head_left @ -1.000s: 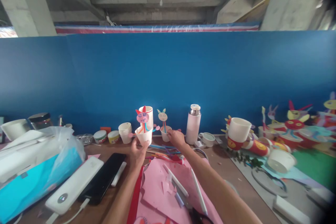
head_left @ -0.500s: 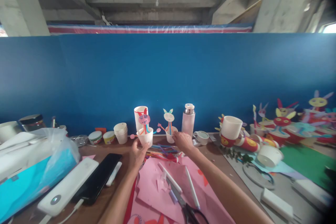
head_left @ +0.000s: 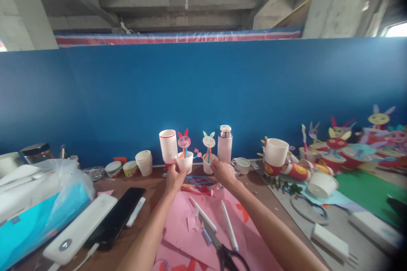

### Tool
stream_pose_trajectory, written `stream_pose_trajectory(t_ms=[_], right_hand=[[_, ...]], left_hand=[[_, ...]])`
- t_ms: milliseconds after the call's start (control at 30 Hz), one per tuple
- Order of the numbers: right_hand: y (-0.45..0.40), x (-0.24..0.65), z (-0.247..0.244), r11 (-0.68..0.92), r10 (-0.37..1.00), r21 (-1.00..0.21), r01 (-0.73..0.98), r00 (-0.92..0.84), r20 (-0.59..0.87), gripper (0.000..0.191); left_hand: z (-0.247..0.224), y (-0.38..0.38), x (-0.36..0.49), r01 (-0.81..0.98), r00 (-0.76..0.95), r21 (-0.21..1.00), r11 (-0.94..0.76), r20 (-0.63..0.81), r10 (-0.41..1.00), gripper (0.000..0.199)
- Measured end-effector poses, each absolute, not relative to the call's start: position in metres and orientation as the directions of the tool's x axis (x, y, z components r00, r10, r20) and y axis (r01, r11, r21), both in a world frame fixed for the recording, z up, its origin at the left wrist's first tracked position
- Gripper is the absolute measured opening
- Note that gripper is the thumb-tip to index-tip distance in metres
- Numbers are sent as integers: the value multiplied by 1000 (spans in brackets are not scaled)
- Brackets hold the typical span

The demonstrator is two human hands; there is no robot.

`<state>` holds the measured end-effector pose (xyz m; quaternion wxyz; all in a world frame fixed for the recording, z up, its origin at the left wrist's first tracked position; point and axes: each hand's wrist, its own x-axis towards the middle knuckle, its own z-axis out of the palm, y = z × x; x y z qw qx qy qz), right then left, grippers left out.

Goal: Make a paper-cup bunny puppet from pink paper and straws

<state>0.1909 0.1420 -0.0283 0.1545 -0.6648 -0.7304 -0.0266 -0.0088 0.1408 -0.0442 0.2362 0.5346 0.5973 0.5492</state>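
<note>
My left hand [head_left: 175, 176] is closed around the lower part of a white paper cup [head_left: 185, 162]. A pink paper animal head with red ears [head_left: 184, 141] rises from that cup on coloured strips. To its right, my right hand [head_left: 223, 172] grips the side of a second white paper cup [head_left: 208, 165]. Out of this one stands a pale paper head with green-edged ears [head_left: 209, 140]. Small pink paper hands [head_left: 197, 152] stick out between the two cups. Both cups are upright near the blue partition, a narrow gap apart.
Behind stand a stack of paper cups [head_left: 168, 146] and a pink thermos [head_left: 224, 146], with a small mug [head_left: 242, 165] beside it. Pink paper [head_left: 181, 228] with scissors [head_left: 227, 254] and white pens lies in front. A phone [head_left: 117, 216] and power bank [head_left: 81, 228] lie left; more cup figures [head_left: 337, 148] stand right.
My left hand has moved its cup rightward and back, nearer the other cup. My right hand stays at the second cup. The view has shifted slightly.
</note>
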Motion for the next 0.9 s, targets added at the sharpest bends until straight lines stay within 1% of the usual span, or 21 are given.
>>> stream_pose_trajectory(t_ms=[100,167,300,600,900], right_hand=[[143,190,-30,107,966,-176,978,-61,252,23],[145,190,-31,104,967,-181,978,-57,247,23],[147,190,-33,100,968,-180,979,-54,244,24],[147,188,-34,98,974,-172,980,-59,220,27],[151,189,-39,80,976,-151,985,-47,213,24]], left_hand=[[-44,148,-5,407,-246,890,-204,322,914,36],[-45,154,-3,429,-236,881,-201,324,916,36],[-52,165,-1,472,-245,865,-171,315,917,38],[-65,180,0,561,-304,827,-38,249,920,38],[-83,194,-4,655,-295,755,40,206,933,38]])
